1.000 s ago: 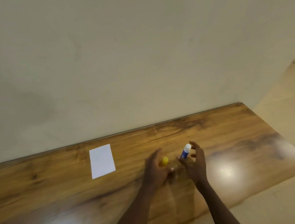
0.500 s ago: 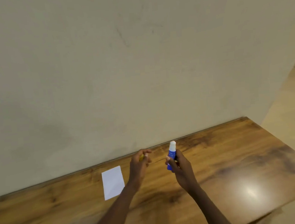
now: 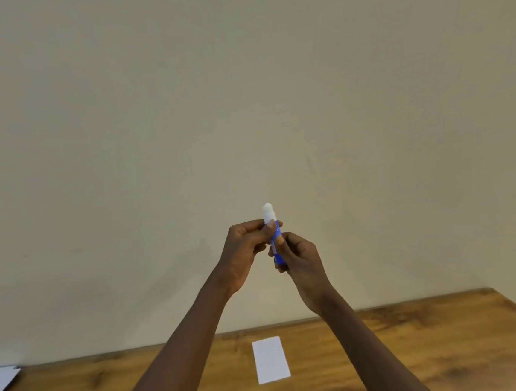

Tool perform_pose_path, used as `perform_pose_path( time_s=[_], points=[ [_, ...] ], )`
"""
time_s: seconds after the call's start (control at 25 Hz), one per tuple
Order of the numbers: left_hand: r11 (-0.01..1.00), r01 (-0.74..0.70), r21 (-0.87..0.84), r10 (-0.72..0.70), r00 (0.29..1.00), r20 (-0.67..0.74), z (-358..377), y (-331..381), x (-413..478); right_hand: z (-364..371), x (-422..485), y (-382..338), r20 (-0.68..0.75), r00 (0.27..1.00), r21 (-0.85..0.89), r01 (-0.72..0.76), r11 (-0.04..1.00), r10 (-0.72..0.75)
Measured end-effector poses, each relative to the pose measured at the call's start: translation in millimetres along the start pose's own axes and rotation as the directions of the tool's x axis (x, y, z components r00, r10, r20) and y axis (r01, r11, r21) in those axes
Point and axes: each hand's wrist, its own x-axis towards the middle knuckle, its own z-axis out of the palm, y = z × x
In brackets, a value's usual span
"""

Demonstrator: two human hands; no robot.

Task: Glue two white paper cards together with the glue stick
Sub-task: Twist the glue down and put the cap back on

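At the far lower left edge of the frame a white sheet of paper (image 3: 0, 383) lies on the wooden table (image 3: 420, 352), cut off by the border so only its right corner shows. The table runs along the bottom of the frame, its back edge meeting a plain beige wall (image 3: 242, 103) that fills everything above.

Moving right, a bare forearm rises from the bottom center-left toward the middle of the frame. The left hand (image 3: 244, 251) is raised well above the table, in front of the wall, its fingers curled with the thumb pressed against the upper part of the glue stick (image 3: 273, 234). Whether anything else sits inside that curled hand cannot be told.

The glue stick stands nearly upright in the center of the frame, held between both hands. Its body is blue, and the white glue end points upward, bare and clear of the fingers.

Below it, in the lower center of the frame, a white paper card (image 3: 271, 359) lies flat on the table between the two forearms, its long side running away from the viewer, untouched by either hand.

Just right of the glue stick, the right hand (image 3: 299, 258) is wrapped around the lower part of the blue body, thumb on the near side. Its forearm slants down to the lower right of the frame.
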Motion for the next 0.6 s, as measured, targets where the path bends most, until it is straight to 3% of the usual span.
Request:
perform_pose_path(
  time_s=[0.12, 0.24, 0.32, 0.36, 0.4, 0.48, 0.52, 0.56, 0.6],
  points=[
    [0.996, -0.023, -0.084, 0.019, 0.998, -0.052, -16.0, 30.2, -5.0, 18.5, 2.0, -21.4, 0.137, 0.951, 0.360, -0.310, 0.880, 0.279],
    [0.996, -0.050, -0.069, 0.045, 0.997, -0.068, -23.3, 44.2, -6.2, 38.1, 4.1, -34.4, 0.111, 0.925, 0.511, -0.368, 0.777, 0.364],
    [0.997, -0.069, -0.042, 0.063, 0.991, -0.116, -21.9, 47.5, -5.7, 50.1, 4.7, -34.0, -0.087, 0.962, 0.370, -0.210, 0.905, 0.259],
    [0.997, -0.067, -0.035, 0.061, 0.985, -0.160, -18.8, 48.2, -5.5, 53.8, 4.8, -31.0, -0.219, 0.969, 0.163, -0.081, 0.983, 0.116],
    [0.998, -0.061, -0.030, 0.053, 0.974, -0.219, -14.4, 49.0, -5.4, 55.0, 5.9, -27.0, -0.314, 0.947, -0.112, 0.034, 0.993, -0.068],
    [0.997, -0.049, -0.063, 0.027, 0.950, -0.311, -7.4, 49.8, -4.6, 51.1, 9.3, -22.6, -0.285, 0.898, -0.538, 0.141, 0.831, -0.336],
    [0.994, -0.052, -0.095, 0.019, 0.948, -0.318, -5.5, 50.3, -3.6, 47.9, 10.6, -19.4, -0.261, 0.888, -0.593, 0.162, 0.789, -0.378],
    [0.989, -0.063, -0.130, 0.023, 0.956, -0.291, -5.0, 51.5, -3.2, 44.7, 10.6, -17.3, -0.257, 0.899, -0.535, 0.174, 0.827, -0.355],
    [0.985, -0.075, -0.157, 0.036, 0.971, -0.236, -5.8, 53.7, -2.4, 43.2, 9.8, -21.0, -0.261, 0.942, -0.308, 0.125, 0.943, -0.210]
  ],
)
